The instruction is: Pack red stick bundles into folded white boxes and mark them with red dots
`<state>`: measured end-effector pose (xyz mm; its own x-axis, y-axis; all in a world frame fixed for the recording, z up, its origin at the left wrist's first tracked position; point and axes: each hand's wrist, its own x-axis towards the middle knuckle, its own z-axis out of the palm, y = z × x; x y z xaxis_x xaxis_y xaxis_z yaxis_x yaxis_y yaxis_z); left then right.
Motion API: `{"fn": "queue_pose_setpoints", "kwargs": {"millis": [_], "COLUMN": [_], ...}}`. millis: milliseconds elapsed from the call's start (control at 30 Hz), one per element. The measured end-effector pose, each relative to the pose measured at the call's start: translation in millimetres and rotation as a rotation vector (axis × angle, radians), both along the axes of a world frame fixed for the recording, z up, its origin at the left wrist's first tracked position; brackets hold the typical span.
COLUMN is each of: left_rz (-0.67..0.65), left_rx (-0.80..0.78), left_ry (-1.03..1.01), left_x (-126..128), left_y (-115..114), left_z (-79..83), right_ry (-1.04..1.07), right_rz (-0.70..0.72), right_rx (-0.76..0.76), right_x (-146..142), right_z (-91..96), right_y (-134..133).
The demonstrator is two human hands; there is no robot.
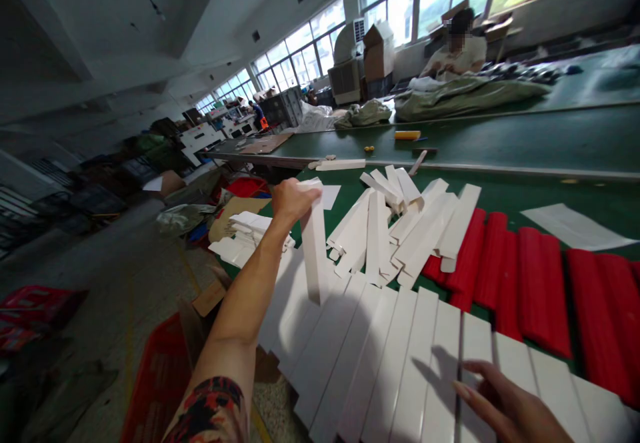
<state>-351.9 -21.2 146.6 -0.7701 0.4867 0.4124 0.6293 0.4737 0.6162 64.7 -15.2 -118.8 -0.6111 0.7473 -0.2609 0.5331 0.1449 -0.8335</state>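
Observation:
My left hand (296,201) is closed round the upper end of a long white carton (314,249), which stands upright over a row of flat-lying white cartons (383,343). Fingers apart and holding nothing, my right hand (505,396) hovers over the near right part of that row, casting a shadow on it. Behind the row lies a loose pile of white cartons (405,226), several with end flaps showing. To the right of the pile, bundles of red rods or tubes (537,283) are laid side by side on the green table.
A red crate (163,369) stands on the floor below the table's left edge. A white sheet (577,224) lies at the right. Beyond it runs a green conveyor (500,139) with a yellow object (407,135). A person (457,49) sits at the far side.

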Motion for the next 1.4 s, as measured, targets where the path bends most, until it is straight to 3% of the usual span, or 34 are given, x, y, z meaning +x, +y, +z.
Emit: {"fn": "queue_pose_setpoints", "kwargs": {"millis": [167, 233, 300, 400, 533, 600, 767, 1000, 1100, 1200, 1300, 1400], "left_rz": [-0.221, -0.293, -0.334, -0.425, -0.630, -0.711, -0.889, -0.882, -0.828, -0.755, -0.696, -0.743], "left_rx": [-0.328, -0.377, -0.389, -0.314, -0.042, 0.089, 0.255, 0.276, 0.252, 0.141, -0.185, -0.324], "left_ry": [-0.039, -0.053, -0.055, -0.113, -0.379, -0.530, -0.697, -0.501, -0.457, -0.343, -0.233, -0.236], "left_x": [77, 104, 125, 149, 178, 191, 217, 263, 279, 279, 267, 257], "left_y": [34, 41, 43, 35, 16, 7, -7, -12, 5, 42, 81, 94], "left_z": [-10.6, -19.6, -30.5, -52.4, -83.9, -92.0, -87.4, -88.6, -87.4, -88.1, -102.7, -123.0], "right_ry": [0.267, 0.291, 0.282, 0.377, 0.500, 0.500, 0.410, 0.548, 0.604, 0.683, 0.728, 0.706], "right_rz": [0.008, 0.028, -0.025, -0.085, -0.073, -0.093, -0.119, -0.167, -0.185, -0.144, -0.162, -0.235], "right_rx": [-0.030, -0.099, -0.120, -0.137, -0.213, -0.191, -0.148, -0.147, -0.222, -0.381, -0.649, -0.911], "right_x": [-101, -126, -134, -121, -95, -86, -63, -26, -16, -8, 3, 19], "right_z": [74.4, 87.5, 88.4, 78.7, 71.2, 71.1, 65.2, 47.5, 53.0, 70.8, 91.9, 105.6], "right_y": [-21, -27, -30, -31, -32, -34, -33, -5, 0, 1, 8, 25]}}
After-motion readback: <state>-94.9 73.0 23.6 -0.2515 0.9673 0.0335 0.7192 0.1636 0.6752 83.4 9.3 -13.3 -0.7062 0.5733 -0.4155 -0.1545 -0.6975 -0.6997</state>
